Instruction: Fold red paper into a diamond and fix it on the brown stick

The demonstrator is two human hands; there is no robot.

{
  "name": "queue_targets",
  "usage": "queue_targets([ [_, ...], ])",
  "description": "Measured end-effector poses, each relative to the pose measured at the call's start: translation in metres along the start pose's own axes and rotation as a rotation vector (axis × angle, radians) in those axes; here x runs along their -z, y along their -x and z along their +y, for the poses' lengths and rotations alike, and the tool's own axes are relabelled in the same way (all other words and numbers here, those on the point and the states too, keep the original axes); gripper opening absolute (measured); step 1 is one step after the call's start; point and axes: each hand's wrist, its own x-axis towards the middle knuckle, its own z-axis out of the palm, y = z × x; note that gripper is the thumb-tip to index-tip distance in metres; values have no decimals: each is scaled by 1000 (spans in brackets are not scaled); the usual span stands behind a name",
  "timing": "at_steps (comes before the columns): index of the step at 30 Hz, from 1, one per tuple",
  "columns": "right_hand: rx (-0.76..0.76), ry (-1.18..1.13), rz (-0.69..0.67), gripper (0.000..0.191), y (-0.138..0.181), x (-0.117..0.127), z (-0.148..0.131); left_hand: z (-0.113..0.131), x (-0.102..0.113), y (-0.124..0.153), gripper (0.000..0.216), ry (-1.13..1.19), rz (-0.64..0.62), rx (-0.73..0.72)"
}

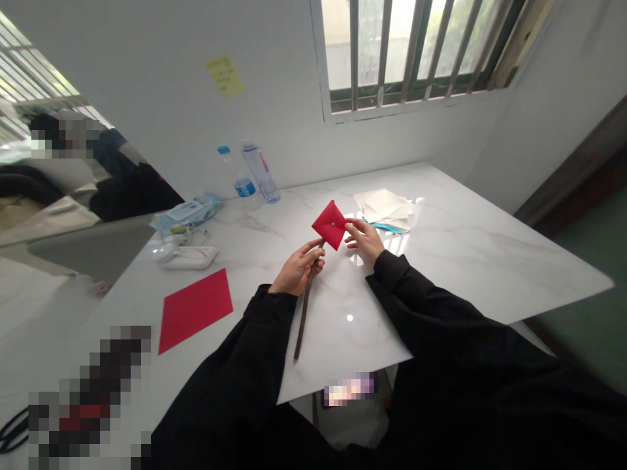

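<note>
A red folded paper square (331, 224) with a small pin at its centre sits at the top of a thin dark stick (304, 313). My left hand (296, 269) is closed round the upper part of the stick, holding it above the white marble table (465, 248). My right hand (365, 239) pinches the right edge of the red paper square with thumb and fingers. Both sleeves are black.
A flat red paper sheet (196, 308) lies at the left. A stack of pale paper sheets (386, 207) lies behind my right hand. Two water bottles (255, 173), a wipes pack (189, 214) and a white tray (189, 256) stand at the back left. A mirror leans left.
</note>
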Motion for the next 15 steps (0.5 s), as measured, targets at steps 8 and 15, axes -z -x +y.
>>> queue_targets([
  [8, -36, 68, -219, 46, 9, -5, -5, 6, 1, 0, 54, 66, 16, -74],
  [15, 20, 121, -380, 52, 17, -8, -11, -2, 5, -6, 57, -26, 55, -89],
])
